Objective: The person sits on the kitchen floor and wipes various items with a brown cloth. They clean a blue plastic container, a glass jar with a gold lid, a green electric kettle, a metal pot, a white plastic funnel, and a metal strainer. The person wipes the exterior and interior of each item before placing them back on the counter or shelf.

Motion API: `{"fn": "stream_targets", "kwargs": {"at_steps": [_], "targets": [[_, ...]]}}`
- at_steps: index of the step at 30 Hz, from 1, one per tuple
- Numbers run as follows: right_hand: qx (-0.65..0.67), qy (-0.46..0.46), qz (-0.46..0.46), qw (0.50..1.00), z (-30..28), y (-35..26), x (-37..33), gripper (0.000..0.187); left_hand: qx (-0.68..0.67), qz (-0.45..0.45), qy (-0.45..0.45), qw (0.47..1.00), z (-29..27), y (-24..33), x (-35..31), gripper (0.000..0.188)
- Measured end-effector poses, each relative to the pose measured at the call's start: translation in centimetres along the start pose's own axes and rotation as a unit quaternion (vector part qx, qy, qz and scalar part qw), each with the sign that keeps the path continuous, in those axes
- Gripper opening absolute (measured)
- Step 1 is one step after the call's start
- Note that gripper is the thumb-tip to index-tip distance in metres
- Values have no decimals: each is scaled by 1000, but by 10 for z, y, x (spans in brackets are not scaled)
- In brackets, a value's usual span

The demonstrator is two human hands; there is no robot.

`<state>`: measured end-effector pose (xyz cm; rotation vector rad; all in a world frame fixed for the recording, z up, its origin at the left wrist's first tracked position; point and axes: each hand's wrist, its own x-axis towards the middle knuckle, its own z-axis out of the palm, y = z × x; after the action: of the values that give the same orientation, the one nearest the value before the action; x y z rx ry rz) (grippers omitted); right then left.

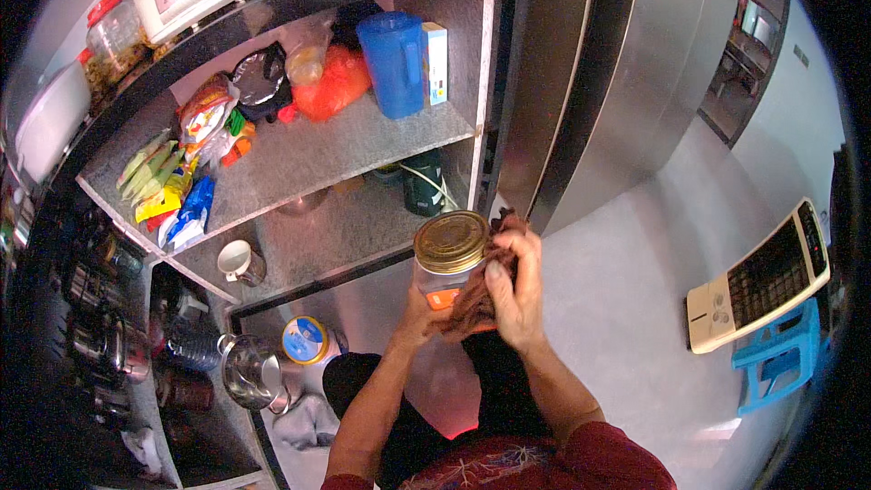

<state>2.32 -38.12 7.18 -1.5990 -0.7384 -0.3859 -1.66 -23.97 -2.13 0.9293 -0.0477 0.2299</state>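
Note:
A glass jar (441, 279) with a gold screw lid and an orange label is held upright in front of me. My left hand (418, 316) grips it low on its left side, with most of the fingers hidden behind the jar. A crumpled brown cloth (474, 298) lies against the jar's right side. My right hand (517, 295) is closed on this cloth, thumb on the near side, and presses it to the glass.
Ahead is a grey shelf unit (299, 159) with a blue pitcher (392, 63), bags, a dark green canister (422, 186) and a mug (238, 261). A metal pot (252, 372) and yellow-lidded tin (306, 339) stand low left. An air cooler (758, 281) sits on a blue stool (778, 358) at right.

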Motion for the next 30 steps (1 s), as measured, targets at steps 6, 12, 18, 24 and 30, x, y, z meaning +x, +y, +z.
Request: {"fn": "stream_targets", "kwargs": {"at_steps": [6, 12, 18, 24, 30], "targets": [[284, -46, 297, 910, -7, 29, 41, 15, 242, 47, -43, 968, 1, 2, -3, 113], [76, -57, 158, 983, 0, 37, 17, 44, 151, -24, 65, 986, 9, -1, -4, 111], [-156, -9, 3, 988, 21, 14, -39, 48, -45, 48, 69, 995, 3, -2, 5, 70], [-35, 21, 43, 998, 5, 40, -29, 37, 4, -60, 70, 996, 17, 25, -9, 73], [384, -71, 280, 877, -8, 94, 17, 33, -21, -143, 15, 989, 23, 15, -16, 78]]}}
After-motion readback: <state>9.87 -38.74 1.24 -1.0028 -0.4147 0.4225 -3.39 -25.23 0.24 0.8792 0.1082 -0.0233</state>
